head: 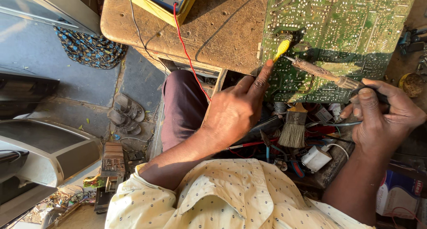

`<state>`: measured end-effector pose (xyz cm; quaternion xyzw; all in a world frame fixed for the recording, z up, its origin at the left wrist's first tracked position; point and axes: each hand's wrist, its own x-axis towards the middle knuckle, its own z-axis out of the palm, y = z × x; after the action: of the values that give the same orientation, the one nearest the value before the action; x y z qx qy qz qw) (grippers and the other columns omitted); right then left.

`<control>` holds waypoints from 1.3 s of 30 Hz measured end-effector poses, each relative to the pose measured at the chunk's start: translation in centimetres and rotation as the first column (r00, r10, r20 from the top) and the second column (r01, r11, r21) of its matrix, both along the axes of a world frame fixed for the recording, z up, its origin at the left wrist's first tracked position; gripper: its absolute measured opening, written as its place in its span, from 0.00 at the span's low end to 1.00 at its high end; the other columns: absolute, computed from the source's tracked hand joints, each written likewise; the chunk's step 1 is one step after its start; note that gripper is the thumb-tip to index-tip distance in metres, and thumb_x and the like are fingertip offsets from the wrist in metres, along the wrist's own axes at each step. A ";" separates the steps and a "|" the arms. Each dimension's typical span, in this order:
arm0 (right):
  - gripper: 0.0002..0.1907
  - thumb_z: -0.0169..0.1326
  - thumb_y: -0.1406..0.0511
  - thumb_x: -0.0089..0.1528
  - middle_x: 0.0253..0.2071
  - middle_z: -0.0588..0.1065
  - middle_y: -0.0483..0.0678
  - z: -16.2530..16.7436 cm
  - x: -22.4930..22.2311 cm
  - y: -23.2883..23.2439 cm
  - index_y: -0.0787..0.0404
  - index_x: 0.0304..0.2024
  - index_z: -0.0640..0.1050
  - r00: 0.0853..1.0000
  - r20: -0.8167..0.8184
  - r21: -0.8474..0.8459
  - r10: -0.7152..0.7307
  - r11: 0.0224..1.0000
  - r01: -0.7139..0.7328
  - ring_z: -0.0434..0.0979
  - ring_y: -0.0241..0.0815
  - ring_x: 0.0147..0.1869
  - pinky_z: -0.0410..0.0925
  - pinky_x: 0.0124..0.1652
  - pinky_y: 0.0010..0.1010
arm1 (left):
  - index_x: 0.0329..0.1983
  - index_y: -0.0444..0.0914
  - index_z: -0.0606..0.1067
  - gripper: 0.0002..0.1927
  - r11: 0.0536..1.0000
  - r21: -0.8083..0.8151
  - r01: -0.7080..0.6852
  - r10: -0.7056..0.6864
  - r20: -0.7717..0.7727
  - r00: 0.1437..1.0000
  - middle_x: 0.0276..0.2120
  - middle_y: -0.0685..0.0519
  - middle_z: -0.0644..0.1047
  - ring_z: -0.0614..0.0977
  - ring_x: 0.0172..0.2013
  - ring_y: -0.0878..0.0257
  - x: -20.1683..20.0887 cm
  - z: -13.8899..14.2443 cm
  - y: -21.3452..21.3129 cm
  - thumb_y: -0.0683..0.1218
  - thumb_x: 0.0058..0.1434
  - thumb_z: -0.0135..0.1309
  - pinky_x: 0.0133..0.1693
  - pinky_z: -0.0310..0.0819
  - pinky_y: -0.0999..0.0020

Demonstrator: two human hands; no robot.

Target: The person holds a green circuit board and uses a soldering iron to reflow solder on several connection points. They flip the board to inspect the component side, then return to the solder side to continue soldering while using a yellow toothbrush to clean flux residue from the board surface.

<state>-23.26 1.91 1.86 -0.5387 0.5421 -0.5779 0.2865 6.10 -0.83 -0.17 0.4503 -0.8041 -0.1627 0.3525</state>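
Observation:
A large green circuit board (338,29) lies solder side up on a worn wooden bench (218,29). My left hand (235,109) pinches a thin yellow tool (282,48) between thumb and forefinger, its tip against the board's left part. My right hand (382,115) grips the dark handle of a soldering iron (324,73). The iron's tip points left and rests on the board just beside the yellow tool.
A yellow multimeter (162,0) with a red lead (189,55) sits at the bench's far left. A brush (293,126), a white adapter (316,158) and tangled wires lie below the board. Sandals (126,113) and device casings (44,153) are on the floor at left.

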 end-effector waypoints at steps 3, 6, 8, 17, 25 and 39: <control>0.03 0.55 0.78 0.75 0.32 0.74 0.53 -0.3 0.1 0.1 0.76 0.51 0.76 1.000 0.006 -0.005 -0.012 1.000 0.012 0.71 0.33 0.29 0.74 0.30 0.30 | 0.79 0.33 0.54 0.43 1.000 0.013 0.005 -0.007 0.126 0.992 0.42 0.45 0.76 0.83 0.35 0.53 -0.6 -0.1 0.1 0.40 0.62 0.56 0.34 0.78 0.57; 0.02 0.54 0.78 0.77 0.33 0.74 0.53 -1.6 -0.6 0.6 0.77 0.49 0.77 0.999 0.031 -0.033 -0.010 0.999 0.011 0.71 0.33 0.28 0.73 0.29 0.30 | 0.78 0.30 0.54 0.45 0.999 0.023 0.033 -0.037 0.187 0.982 0.38 0.45 0.76 0.82 0.35 0.52 -0.9 0.1 0.3 0.38 0.57 0.56 0.33 0.76 0.58; 0.04 0.52 0.76 0.78 0.32 0.74 0.52 -3.0 -1.8 1.0 0.73 0.48 0.77 0.998 0.063 -0.096 -0.014 0.995 0.020 0.71 0.34 0.28 0.73 0.29 0.30 | 0.77 0.28 0.54 0.44 0.994 0.079 0.070 -0.082 0.169 0.982 0.37 0.42 0.76 0.82 0.33 0.49 -0.8 0.6 0.4 0.38 0.56 0.55 0.32 0.76 0.57; 0.19 0.46 0.68 0.80 0.28 0.66 0.46 -8.3 -11.1 2.9 0.60 0.32 0.67 0.923 0.382 -0.319 -0.046 0.931 0.179 0.60 0.31 0.24 0.63 0.27 0.23 | 0.71 0.33 0.64 0.28 0.946 0.193 0.260 -0.226 -0.183 0.957 0.36 0.40 0.80 0.83 0.32 0.45 0.6 3.2 -0.9 0.39 0.69 0.54 0.34 0.75 0.53; 0.08 0.47 0.70 0.82 0.32 0.70 0.52 -5.7 -5.8 2.8 0.66 0.46 0.72 0.924 0.368 -0.235 -0.106 0.951 0.202 0.64 0.33 0.24 0.68 0.27 0.26 | 0.72 0.36 0.65 0.31 0.903 0.173 0.393 -0.346 -0.251 0.904 0.36 0.43 0.81 0.84 0.35 0.48 1.2 3.6 -1.8 0.37 0.64 0.54 0.39 0.78 0.52; 0.04 0.51 0.75 0.81 0.32 0.71 0.51 -1.7 -1.7 1.8 0.72 0.51 0.76 0.995 0.097 -0.067 0.015 0.998 -0.009 0.69 0.35 0.28 0.73 0.30 0.34 | 0.72 0.39 0.68 0.31 0.906 0.353 0.232 0.064 -0.658 0.750 0.43 0.49 0.80 0.76 0.42 0.73 3.2 0.1 -2.4 0.40 0.69 0.66 0.47 0.74 0.76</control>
<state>-24.96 3.69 0.18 -0.5225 0.5046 -0.6194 0.2978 9.31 -3.22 -0.02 0.3910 -0.5956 -0.4921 0.5003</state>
